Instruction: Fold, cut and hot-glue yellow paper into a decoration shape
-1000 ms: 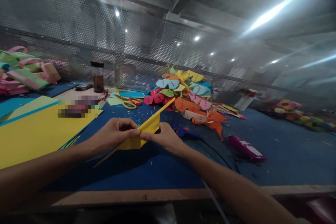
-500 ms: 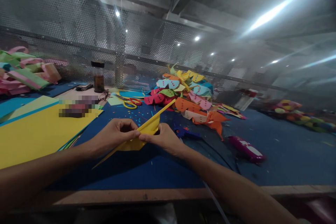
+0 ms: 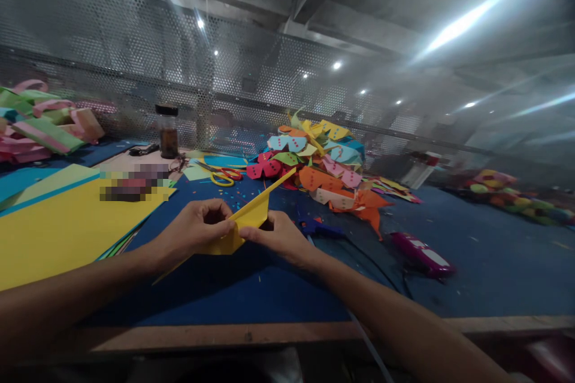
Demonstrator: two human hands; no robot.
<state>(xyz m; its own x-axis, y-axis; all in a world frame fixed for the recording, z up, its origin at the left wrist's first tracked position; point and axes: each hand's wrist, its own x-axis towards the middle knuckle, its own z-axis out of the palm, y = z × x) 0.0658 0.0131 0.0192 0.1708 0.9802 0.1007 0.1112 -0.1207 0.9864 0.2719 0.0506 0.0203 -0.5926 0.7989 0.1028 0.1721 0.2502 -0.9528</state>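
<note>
A folded piece of yellow paper (image 3: 251,213) with long pointed ends is held over the blue tabletop, one tip up to the right and the other down to the left. My left hand (image 3: 197,230) pinches its left part between thumb and fingers. On the right part, my right hand (image 3: 276,236) grips with the thumb on the near face; its other fingers are partly hidden behind the paper. Beyond the hands lie yellow-handled scissors (image 3: 222,178) and red-handled scissors (image 3: 232,173). A blue glue gun (image 3: 321,227) rests just right of my right hand.
Cut and folded coloured paper shapes (image 3: 314,152) are heaped at the back. Large yellow sheets (image 3: 67,221) lie left, below a dark-lidded jar (image 3: 168,131). A purple device (image 3: 422,254) sits right. Pink and green paper pieces (image 3: 49,119) pile at far left. Perforated metal screening (image 3: 251,72) stands behind.
Both hands have shifted slightly left with the yellow paper, and its upper tip sits a little further left. Both still hold it; the things on the table have not moved.
</note>
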